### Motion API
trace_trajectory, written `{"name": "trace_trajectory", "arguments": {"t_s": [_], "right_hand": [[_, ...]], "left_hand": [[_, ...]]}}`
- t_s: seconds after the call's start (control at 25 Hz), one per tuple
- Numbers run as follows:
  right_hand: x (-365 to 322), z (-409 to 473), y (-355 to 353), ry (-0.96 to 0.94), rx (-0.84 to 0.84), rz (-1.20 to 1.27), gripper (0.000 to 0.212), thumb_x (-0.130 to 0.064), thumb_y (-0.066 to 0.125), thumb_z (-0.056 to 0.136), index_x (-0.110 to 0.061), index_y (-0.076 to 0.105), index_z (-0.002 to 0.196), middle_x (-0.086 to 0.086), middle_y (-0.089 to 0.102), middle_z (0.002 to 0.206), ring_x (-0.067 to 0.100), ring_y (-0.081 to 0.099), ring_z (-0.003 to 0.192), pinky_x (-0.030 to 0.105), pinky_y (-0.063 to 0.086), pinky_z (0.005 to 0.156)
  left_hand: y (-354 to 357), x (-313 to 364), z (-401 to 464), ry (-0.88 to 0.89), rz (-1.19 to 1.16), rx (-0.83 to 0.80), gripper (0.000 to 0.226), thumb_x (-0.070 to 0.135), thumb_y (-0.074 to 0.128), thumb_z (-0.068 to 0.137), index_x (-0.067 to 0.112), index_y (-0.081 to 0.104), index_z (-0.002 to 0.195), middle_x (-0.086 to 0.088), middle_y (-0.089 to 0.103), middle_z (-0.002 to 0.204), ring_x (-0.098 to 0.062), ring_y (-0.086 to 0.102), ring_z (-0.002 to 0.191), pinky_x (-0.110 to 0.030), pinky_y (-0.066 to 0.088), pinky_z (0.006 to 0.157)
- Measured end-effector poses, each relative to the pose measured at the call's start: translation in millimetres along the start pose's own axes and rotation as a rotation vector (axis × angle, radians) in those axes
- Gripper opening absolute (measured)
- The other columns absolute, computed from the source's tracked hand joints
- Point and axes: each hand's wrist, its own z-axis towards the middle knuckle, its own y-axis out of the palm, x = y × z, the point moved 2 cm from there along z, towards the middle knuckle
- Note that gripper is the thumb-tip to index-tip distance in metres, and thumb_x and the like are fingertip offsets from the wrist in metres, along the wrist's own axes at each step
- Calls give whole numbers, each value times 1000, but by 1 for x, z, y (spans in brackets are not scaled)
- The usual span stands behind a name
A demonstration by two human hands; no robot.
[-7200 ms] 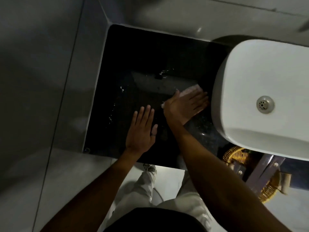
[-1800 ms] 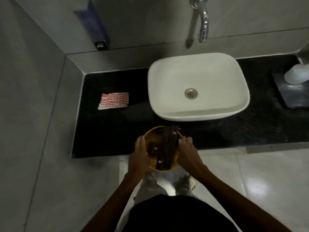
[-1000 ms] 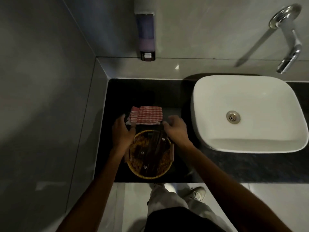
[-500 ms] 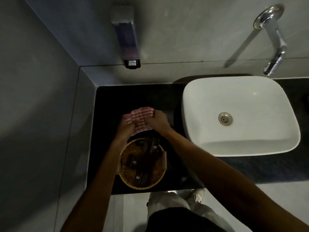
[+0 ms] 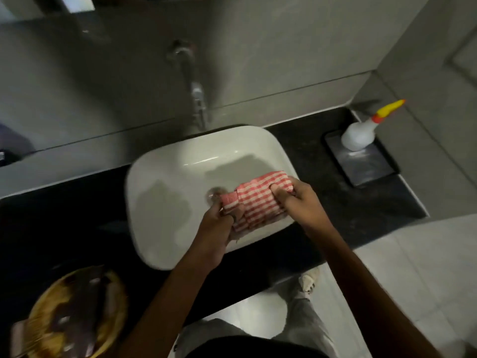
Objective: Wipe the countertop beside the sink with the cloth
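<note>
A folded red-and-white checked cloth (image 5: 258, 197) hangs over the white basin of the sink (image 5: 175, 192), held by both hands. My left hand (image 5: 219, 228) grips its near left end. My right hand (image 5: 296, 200) grips its right end, above the basin's right rim. The black countertop (image 5: 335, 197) runs on both sides of the sink. The drain is partly hidden behind the cloth.
A wall tap (image 5: 197, 99) sticks out above the basin. A white bottle with a yellow spout (image 5: 361, 133) stands on a dark tray (image 5: 366, 164) at the right. A woven basket (image 5: 74, 313) with dark wooden pieces sits on the counter at the lower left. Grey walls close off the back and right.
Both hands have lifted the cloth off the left counter and carried it right, over the basin. The basket stays on the left counter, and the view has swung right.
</note>
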Motion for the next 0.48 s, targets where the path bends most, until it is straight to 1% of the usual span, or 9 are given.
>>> {"name": "trace_trajectory", "arguments": {"t_s": [0.08,0.12,0.16,0.2,0.28,0.32,0.36,0.4,0.48], "right_hand": [[35,27,-89,85,33,40,17,-21,61,100,-23,76,108,-6,79,105,6,74,97,23,57,84],[53,41,-132,118,60,48,20,-19,59,100,-28,76,96,-12,79,93,-3,73,86,15,55,75],[70,53,-174,140,94,42,26,-16,57,100,-30,76,89,-16,79,85,-7,72,79,10,54,68],[82,64,-208,146,121,27,28,-13,56,100,-28,78,91,-13,80,85,-3,74,81,12,56,69],[104,90,-269,130,186,-9,26,-4,55,98,-10,77,110,11,80,103,23,76,98,33,61,86],[116,105,-292,142,223,-40,26,-3,56,97,-1,74,117,21,77,110,33,73,105,43,60,93],[121,117,-311,176,250,-65,28,-5,57,98,3,71,121,26,74,116,38,72,109,50,58,97],[129,134,-330,206,261,-74,31,-9,57,100,4,69,125,27,72,121,40,70,113,52,57,100],[138,163,-353,260,240,-102,35,-15,53,103,3,65,131,26,69,129,41,68,118,50,56,102]], "left_hand": [[91,-28,30,-55,-12,4,29,10,63,99,21,68,125,-6,78,119,-25,76,108,-40,65,80],[135,-41,48,-75,-15,-12,27,11,62,99,20,69,124,-7,79,118,-26,76,107,-40,65,81],[179,-55,68,-94,-16,-32,26,11,60,99,18,71,122,-10,79,116,-28,77,107,-40,65,81],[217,-65,87,-118,-27,-48,25,9,59,100,16,72,120,-13,79,116,-30,76,107,-43,65,84],[284,-80,127,-177,-4,-20,29,4,54,101,8,68,127,-21,75,121,-37,73,111,-53,60,96],[311,-87,144,-193,50,14,32,2,51,102,5,66,130,-23,73,123,-38,72,112,-55,57,100],[335,-90,159,-209,102,41,33,1,48,103,5,66,130,-22,73,123,-36,72,108,-53,59,98],[359,-94,173,-221,146,40,32,3,46,104,5,68,128,-21,73,123,-32,73,101,-46,62,91],[394,-97,199,-222,238,37,33,7,42,106,9,70,123,-17,73,126,-19,72,86,-29,63,68]]}}
